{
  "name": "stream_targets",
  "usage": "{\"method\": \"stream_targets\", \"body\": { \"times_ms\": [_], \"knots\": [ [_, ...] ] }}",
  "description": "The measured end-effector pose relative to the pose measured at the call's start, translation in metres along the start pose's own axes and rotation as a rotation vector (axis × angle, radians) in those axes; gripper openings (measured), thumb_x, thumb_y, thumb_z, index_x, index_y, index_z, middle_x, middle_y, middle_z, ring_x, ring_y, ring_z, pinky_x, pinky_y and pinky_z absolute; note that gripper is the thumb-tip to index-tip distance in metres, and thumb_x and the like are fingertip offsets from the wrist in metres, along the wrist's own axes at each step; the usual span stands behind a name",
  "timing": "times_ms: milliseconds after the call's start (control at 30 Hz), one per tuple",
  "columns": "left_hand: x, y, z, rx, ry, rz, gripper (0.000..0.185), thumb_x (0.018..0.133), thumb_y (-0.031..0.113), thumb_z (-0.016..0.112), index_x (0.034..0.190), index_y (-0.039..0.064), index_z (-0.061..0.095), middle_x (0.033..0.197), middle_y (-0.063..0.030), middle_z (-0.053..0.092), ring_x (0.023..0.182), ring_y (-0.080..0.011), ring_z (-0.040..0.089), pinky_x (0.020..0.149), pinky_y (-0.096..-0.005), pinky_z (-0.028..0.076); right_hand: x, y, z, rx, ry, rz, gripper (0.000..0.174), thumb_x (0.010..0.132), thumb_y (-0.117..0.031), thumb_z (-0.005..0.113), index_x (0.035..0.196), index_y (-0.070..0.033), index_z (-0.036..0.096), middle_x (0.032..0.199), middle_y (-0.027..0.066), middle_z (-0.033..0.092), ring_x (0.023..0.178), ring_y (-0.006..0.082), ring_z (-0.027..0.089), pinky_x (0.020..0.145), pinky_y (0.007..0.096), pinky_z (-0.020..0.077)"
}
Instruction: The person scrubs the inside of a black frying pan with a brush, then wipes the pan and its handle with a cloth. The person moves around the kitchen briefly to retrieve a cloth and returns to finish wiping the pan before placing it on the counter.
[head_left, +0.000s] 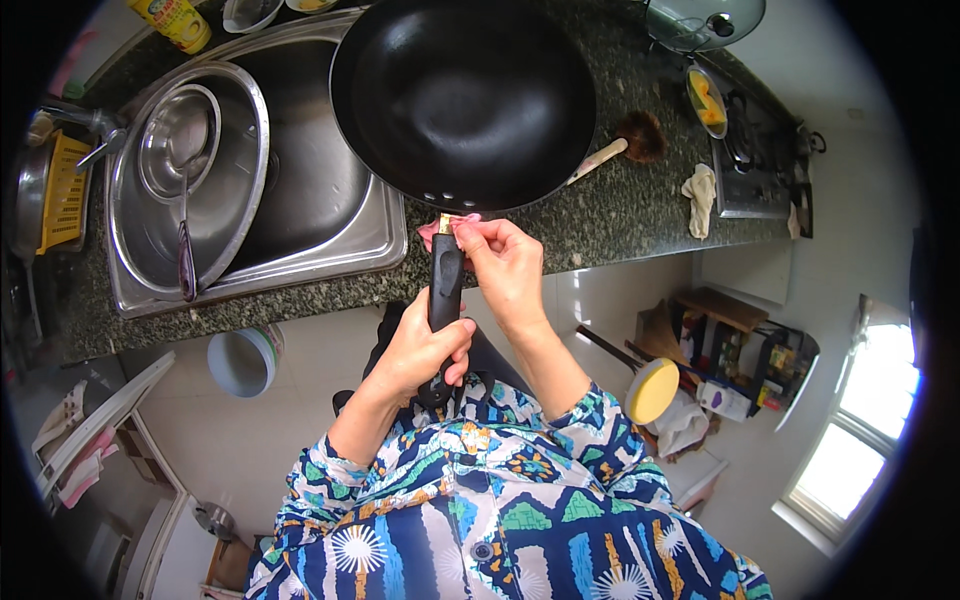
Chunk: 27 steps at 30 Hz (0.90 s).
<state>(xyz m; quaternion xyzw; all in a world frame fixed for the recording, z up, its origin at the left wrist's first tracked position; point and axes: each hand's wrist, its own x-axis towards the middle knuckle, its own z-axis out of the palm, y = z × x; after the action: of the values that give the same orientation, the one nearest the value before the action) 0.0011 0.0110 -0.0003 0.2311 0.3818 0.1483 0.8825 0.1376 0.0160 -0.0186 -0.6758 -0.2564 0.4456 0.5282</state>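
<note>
A large black wok spans the top centre, over the sink's right edge and the granite counter. Its black handle points toward me, and my left hand is closed around the lower part. My right hand pinches a pink cloth against the metal collar where the handle meets the pan. Part of the cloth is hidden behind the handle and fingers. Right of the wok, a brown bristle brush with a pale handle lies on the counter, its handle end partly hidden by the wok.
Left, a steel basin holding a smaller bowl and a ladle sits in the steel sink. A white cloth lies beside the gas stove. A bucket stands below the counter edge.
</note>
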Motion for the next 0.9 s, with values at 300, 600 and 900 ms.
{"method": "stream_targets", "body": {
  "times_ms": [300,600,900],
  "knots": [
    [0.010,-0.020,0.012,-0.010,0.050,0.012,0.026,0.084,0.000,0.052,0.103,0.003,0.034,0.058,-0.0052,0.044,0.036,-0.0152,0.044,0.037,-0.0296,0.040,0.001,-0.013,-0.008,-0.144,-0.041,0.017,0.008,0.080,-0.004,0.069,0.084,0.003,0.067,0.081,0.0070,0.069,0.072,0.0094,0.062,0.067,0.0236,0.0512],
    [0.031,-0.063,0.024,0.011,0.069,0.179,0.031,0.086,0.005,0.057,0.107,-0.003,0.035,0.062,-0.0064,0.052,0.040,-0.0139,0.051,0.036,-0.0280,0.039,-0.010,-0.011,-0.010,-0.248,0.011,0.065,0.012,0.078,-0.004,0.071,0.087,0.002,0.067,0.082,0.0075,0.067,0.073,0.0111,0.061,0.071,0.0227,0.0497],
    [0.041,-0.078,0.030,-0.007,0.073,0.206,0.034,0.087,0.010,0.059,0.106,-0.003,0.034,0.067,-0.0090,0.055,0.043,-0.0146,0.052,0.038,-0.0292,0.042,-0.010,0.007,-0.008,-0.314,0.196,0.020,0.040,0.074,-0.010,0.077,0.103,0.005,0.053,0.082,0.0135,0.066,0.082,0.0144,0.063,0.076,0.0265,0.0501]
  ]
}}
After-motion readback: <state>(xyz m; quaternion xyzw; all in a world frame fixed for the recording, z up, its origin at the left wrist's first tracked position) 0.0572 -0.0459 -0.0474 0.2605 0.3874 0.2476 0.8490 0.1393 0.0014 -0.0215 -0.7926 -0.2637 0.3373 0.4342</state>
